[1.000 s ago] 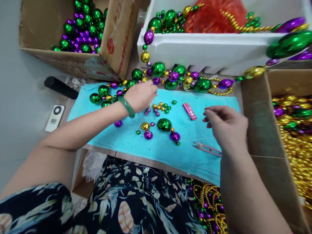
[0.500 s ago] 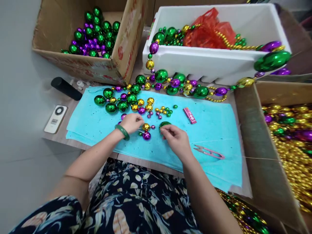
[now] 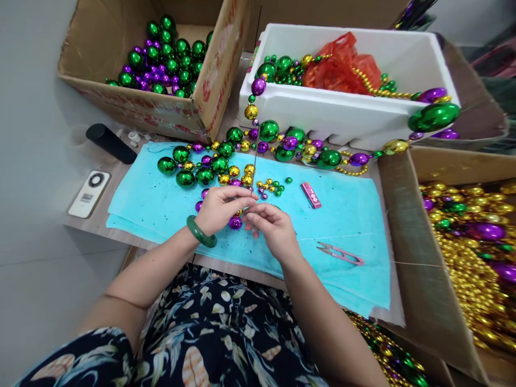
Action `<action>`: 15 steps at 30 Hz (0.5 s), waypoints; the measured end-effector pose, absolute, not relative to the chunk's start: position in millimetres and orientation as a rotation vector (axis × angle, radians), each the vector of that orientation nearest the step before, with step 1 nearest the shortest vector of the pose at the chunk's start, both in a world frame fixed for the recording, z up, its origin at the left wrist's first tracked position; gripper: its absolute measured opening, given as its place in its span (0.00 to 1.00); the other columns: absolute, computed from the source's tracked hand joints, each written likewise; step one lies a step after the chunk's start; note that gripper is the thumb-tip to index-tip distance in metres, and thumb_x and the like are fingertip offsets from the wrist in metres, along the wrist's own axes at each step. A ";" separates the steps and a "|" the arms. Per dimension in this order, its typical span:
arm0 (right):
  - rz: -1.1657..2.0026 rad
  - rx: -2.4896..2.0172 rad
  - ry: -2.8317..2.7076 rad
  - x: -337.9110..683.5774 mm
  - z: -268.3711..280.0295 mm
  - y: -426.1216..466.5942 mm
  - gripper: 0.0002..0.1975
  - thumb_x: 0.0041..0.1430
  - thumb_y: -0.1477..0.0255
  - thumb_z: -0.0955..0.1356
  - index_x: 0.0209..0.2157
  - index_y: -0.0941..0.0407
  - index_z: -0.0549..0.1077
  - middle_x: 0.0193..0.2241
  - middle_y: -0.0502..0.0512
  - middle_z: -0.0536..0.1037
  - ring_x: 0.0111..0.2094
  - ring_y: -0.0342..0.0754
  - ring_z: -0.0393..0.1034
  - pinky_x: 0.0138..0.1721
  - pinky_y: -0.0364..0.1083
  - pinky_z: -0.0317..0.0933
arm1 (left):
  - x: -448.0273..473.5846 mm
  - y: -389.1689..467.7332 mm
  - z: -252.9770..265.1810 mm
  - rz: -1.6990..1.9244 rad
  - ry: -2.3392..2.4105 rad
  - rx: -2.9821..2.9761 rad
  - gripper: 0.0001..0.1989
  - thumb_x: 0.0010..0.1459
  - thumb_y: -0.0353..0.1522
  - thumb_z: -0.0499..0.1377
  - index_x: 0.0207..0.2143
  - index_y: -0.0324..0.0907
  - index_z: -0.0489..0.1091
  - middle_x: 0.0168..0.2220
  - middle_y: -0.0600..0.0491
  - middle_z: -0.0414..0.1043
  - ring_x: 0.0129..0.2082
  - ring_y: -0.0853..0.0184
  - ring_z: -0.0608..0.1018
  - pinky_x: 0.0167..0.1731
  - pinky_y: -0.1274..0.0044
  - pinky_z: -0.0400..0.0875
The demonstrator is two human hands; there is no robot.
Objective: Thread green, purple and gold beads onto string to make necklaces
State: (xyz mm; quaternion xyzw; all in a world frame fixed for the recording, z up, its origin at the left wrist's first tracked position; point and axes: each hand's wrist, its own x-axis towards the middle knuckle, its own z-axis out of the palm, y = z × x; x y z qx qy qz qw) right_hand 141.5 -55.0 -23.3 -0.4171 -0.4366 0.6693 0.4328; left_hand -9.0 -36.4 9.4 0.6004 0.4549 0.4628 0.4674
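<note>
Head view: both hands meet over the teal cloth [image 3: 161,201].
Left hand [image 3: 220,207]: fingers pinched on a thin needle [image 3: 255,161].
Right hand [image 3: 272,228]: fingertips pinched together beside a purple bead [image 3: 235,222].

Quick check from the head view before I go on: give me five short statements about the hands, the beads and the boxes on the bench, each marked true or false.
1. Both hands meet over the turquoise cloth. True: left hand and right hand are fingertip to fingertip.
2. The left wrist wears a green bangle. True.
3. The pink snips are in the right hand. False: they lie on the cloth, apart from that hand.
4. The white foam box holds only gold beads. False: it holds green beads, a gold strand and a red net bag.
5. The cardboard box at upper left holds green and purple balls. True.
</note>
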 end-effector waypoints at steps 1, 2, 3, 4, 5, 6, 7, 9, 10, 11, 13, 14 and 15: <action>1.660 -1.031 -1.083 144.2 -20.0 -55.3 0.06 0.49 0.69 0.71 0.28 0.57 0.73 0.23 0.50 0.76 0.21 0.41 0.68 0.17 0.39 0.58 | -9.5 -36.2 10.2 1.140 1.067 1.515 0.06 0.56 0.32 0.60 0.34 0.41 0.77 0.35 0.50 0.79 0.37 0.68 0.78 0.40 0.75 0.73; 1.643 -1.025 -1.076 147.8 -16.0 -56.0 0.06 0.49 0.70 0.71 0.28 0.57 0.73 0.22 0.50 0.76 0.21 0.41 0.68 0.17 0.39 0.59 | -10.3 -36.0 9.7 1.130 1.015 1.560 0.08 0.58 0.33 0.58 0.38 0.41 0.76 0.39 0.49 0.78 0.40 0.68 0.78 0.42 0.74 0.72; 1.619 -1.021 -1.069 152.4 -11.2 -57.0 0.05 0.49 0.70 0.71 0.28 0.57 0.73 0.22 0.49 0.76 0.21 0.41 0.68 0.18 0.39 0.59 | -11.4 -35.9 7.7 1.101 0.962 1.614 0.11 0.60 0.34 0.56 0.43 0.43 0.74 0.44 0.48 0.76 0.43 0.67 0.77 0.44 0.73 0.71; 1.587 -1.018 -1.063 157.8 -6.0 -58.5 0.05 0.49 0.71 0.71 0.29 0.57 0.73 0.22 0.49 0.76 0.21 0.41 0.68 0.18 0.39 0.60 | -12.5 -36.1 4.1 1.051 0.920 1.685 0.14 0.61 0.36 0.55 0.47 0.44 0.72 0.47 0.48 0.74 0.46 0.66 0.76 0.46 0.71 0.70; 1.552 -1.014 -1.059 163.8 -0.7 -60.4 0.05 0.50 0.71 0.71 0.29 0.57 0.73 0.22 0.49 0.76 0.21 0.41 0.68 0.18 0.39 0.60 | -13.2 -37.0 -1.2 0.981 0.897 1.773 0.16 0.61 0.39 0.55 0.50 0.45 0.70 0.50 0.47 0.73 0.48 0.64 0.74 0.48 0.69 0.68; 1.519 -1.003 -1.057 170.0 4.5 -62.8 0.05 0.50 0.71 0.71 0.29 0.57 0.73 0.22 0.50 0.76 0.22 0.41 0.69 0.19 0.39 0.60 | -13.2 -38.6 -7.9 0.894 0.895 1.872 0.19 0.59 0.41 0.57 0.52 0.46 0.68 0.51 0.47 0.72 0.50 0.63 0.73 0.50 0.67 0.66; 1.494 -0.986 -1.057 176.0 9.2 -65.7 0.04 0.51 0.71 0.71 0.30 0.56 0.73 0.22 0.50 0.75 0.22 0.42 0.69 0.19 0.39 0.60 | -12.1 -41.1 -15.5 0.798 0.912 1.973 0.22 0.56 0.44 0.59 0.51 0.47 0.68 0.50 0.48 0.71 0.51 0.60 0.71 0.52 0.64 0.64; 1.469 -0.947 -1.073 185.8 16.8 -72.9 0.03 0.52 0.71 0.71 0.30 0.56 0.73 0.22 0.50 0.75 0.22 0.42 0.68 0.18 0.40 0.60 | -6.2 -48.3 -31.6 0.623 0.981 2.125 0.23 0.52 0.46 0.62 0.48 0.46 0.70 0.49 0.48 0.72 0.52 0.58 0.69 0.54 0.61 0.60; 1.466 -0.932 -1.089 189.3 19.9 -77.0 0.03 0.53 0.72 0.70 0.30 0.56 0.74 0.22 0.50 0.75 0.22 0.42 0.68 0.18 0.40 0.60 | -1.5 -52.4 -38.8 0.562 1.015 2.163 0.22 0.52 0.45 0.62 0.47 0.45 0.71 0.48 0.48 0.72 0.52 0.57 0.68 0.53 0.61 0.60; 1.460 -0.925 -1.108 191.9 23.0 -81.3 0.02 0.54 0.72 0.70 0.31 0.56 0.74 0.22 0.50 0.75 0.22 0.42 0.68 0.18 0.40 0.61 | 3.8 -56.5 -44.9 0.522 1.041 2.188 0.19 0.54 0.43 0.61 0.46 0.45 0.72 0.47 0.49 0.72 0.52 0.58 0.68 0.53 0.61 0.60; 1.412 -0.927 -1.139 195.6 30.6 -89.9 0.02 0.55 0.73 0.69 0.32 0.56 0.75 0.22 0.51 0.74 0.22 0.42 0.67 0.19 0.40 0.60 | 14.8 -62.8 -53.2 0.490 1.068 2.231 0.15 0.57 0.39 0.59 0.45 0.45 0.72 0.46 0.50 0.72 0.51 0.59 0.68 0.52 0.63 0.60; 1.369 -0.929 -1.142 197.9 35.8 -94.1 0.02 0.56 0.73 0.69 0.32 0.55 0.75 0.22 0.51 0.74 0.22 0.42 0.67 0.19 0.41 0.60 | 19.5 -64.5 -55.6 0.488 1.073 2.255 0.14 0.58 0.38 0.58 0.46 0.44 0.71 0.45 0.50 0.73 0.51 0.59 0.68 0.52 0.63 0.60; 1.308 -0.936 -1.131 201.5 41.9 -98.2 0.02 0.56 0.73 0.69 0.32 0.55 0.75 0.22 0.51 0.74 0.22 0.43 0.67 0.19 0.41 0.60 | 23.2 -65.1 -57.2 0.489 1.075 2.280 0.14 0.58 0.37 0.58 0.45 0.44 0.71 0.45 0.51 0.73 0.51 0.59 0.68 0.52 0.63 0.59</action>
